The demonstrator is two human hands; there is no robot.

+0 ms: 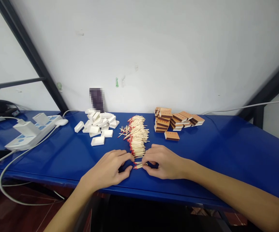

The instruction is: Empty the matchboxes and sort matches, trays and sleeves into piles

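A long heap of red-tipped matchsticks (136,133) lies in the middle of the blue table (226,151). At its near end my left hand (110,169) rests palm down, fingers curled toward a small bundle of matchsticks (139,165). My right hand (163,161) pinches that bundle from the right side. A pile of white inner matchbox trays (98,125) sits left of the heap. Stacked brown matchbox sleeves (175,120) sit to its right.
A white power strip (30,130) with plugs and cables lies at the table's left end. A small dark object (96,99) stands against the white wall behind the trays. Dark metal frame bars rise at the left and right. The table's front edge runs just below my hands.
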